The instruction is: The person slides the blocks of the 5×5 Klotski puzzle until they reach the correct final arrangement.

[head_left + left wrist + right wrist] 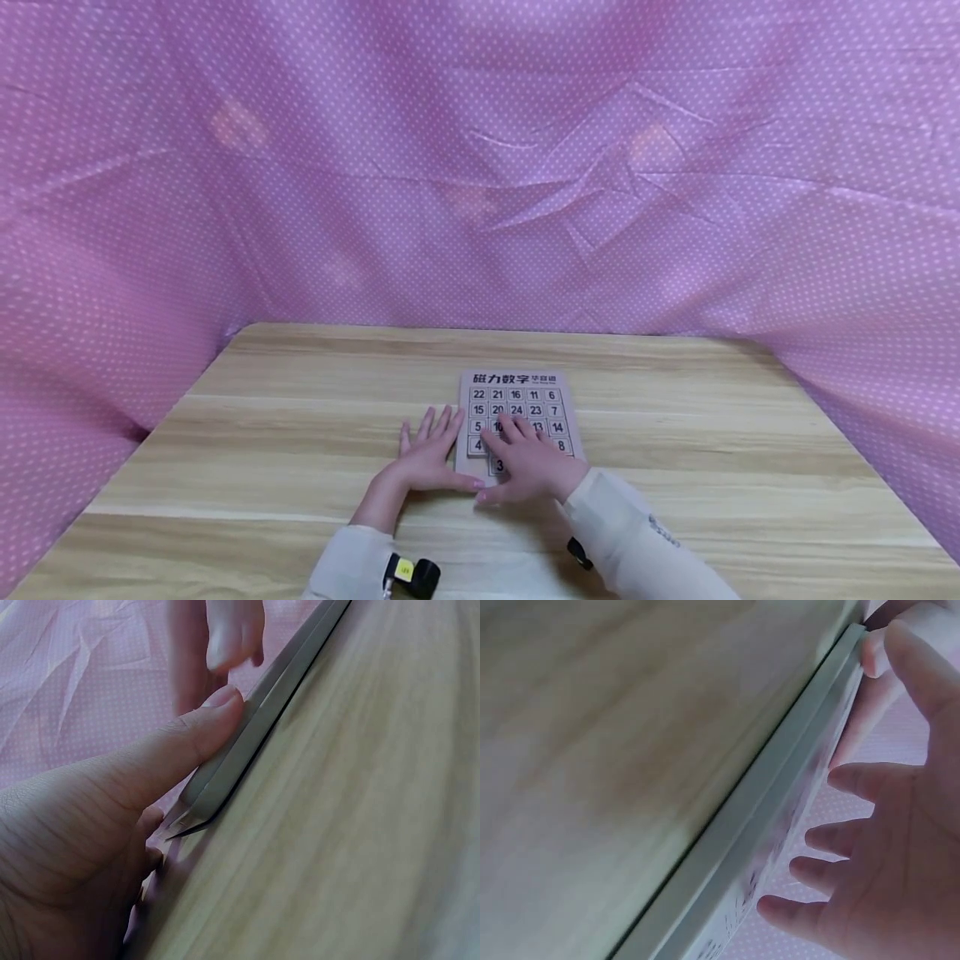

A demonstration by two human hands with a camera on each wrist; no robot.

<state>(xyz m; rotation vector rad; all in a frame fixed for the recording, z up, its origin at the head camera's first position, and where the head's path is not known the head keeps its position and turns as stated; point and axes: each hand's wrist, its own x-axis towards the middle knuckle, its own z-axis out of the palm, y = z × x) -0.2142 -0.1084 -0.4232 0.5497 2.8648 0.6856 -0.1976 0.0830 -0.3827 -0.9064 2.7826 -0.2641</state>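
Upon wood-grain tabletop (712,492): number puzzle board (526,403), lying flat; left hand (426,467), grip wide, thumb touching board's near edge; right hand (527,463), grip wide, over number tiles (536,411)

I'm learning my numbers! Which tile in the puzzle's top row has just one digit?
The 6 tile, at the row's right end; tiles 22, 21, 16 and 11 each show two digits.

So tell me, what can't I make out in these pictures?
Head view: several lower numbers on the beige rectangular number puzzle, hidden by the bare right hand.
Head view: dark print on the cream right sleeve, too small.
Right wrist view: puzzle's numbers, slanted and blurred.
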